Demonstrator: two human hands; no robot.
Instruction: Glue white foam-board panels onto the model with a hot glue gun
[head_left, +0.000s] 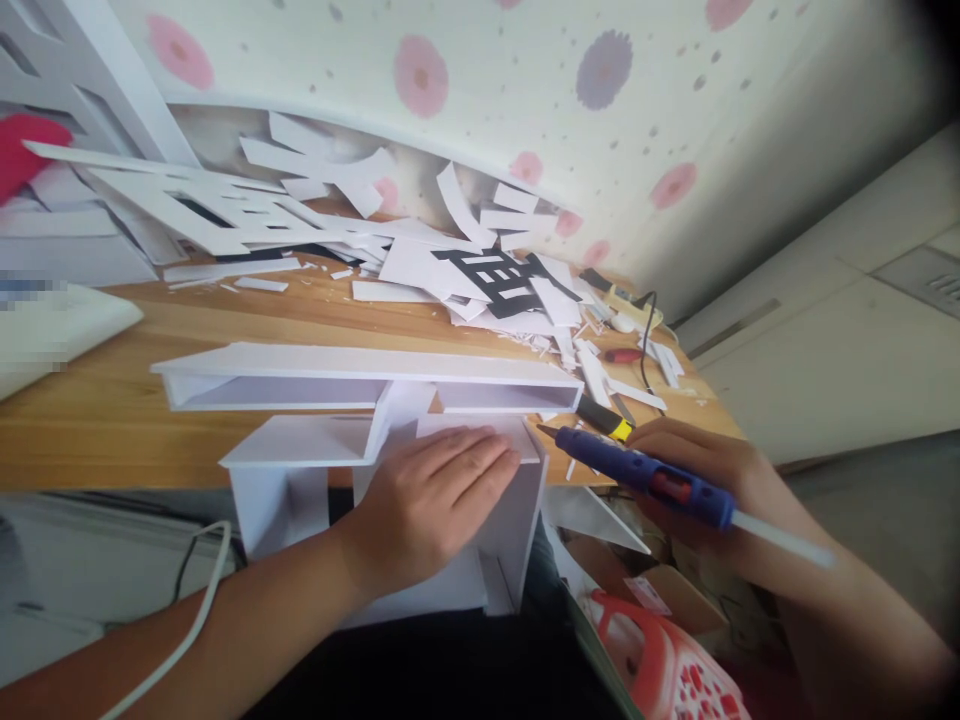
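Observation:
A white foam-board structure [360, 375] of flat panels and box sections rests on the front edge of the wooden table [97, 410] and hangs over my lap. My left hand [431, 495] lies flat on its top panel, fingers stretched out and pressed down. My right hand [705, 470] is wrapped round a blue glue gun [645, 478]. The gun's nozzle points left, close to the structure's right edge. A white glue stick [784, 540] sticks out of the gun's back.
Heaps of white foam-board offcuts [315, 210] and a sheet with a black character [499, 280] cover the table's far side. A black-and-yellow knife [604, 418], a red tool [622, 355] and a cable lie at right. A red basket [667, 670] sits below.

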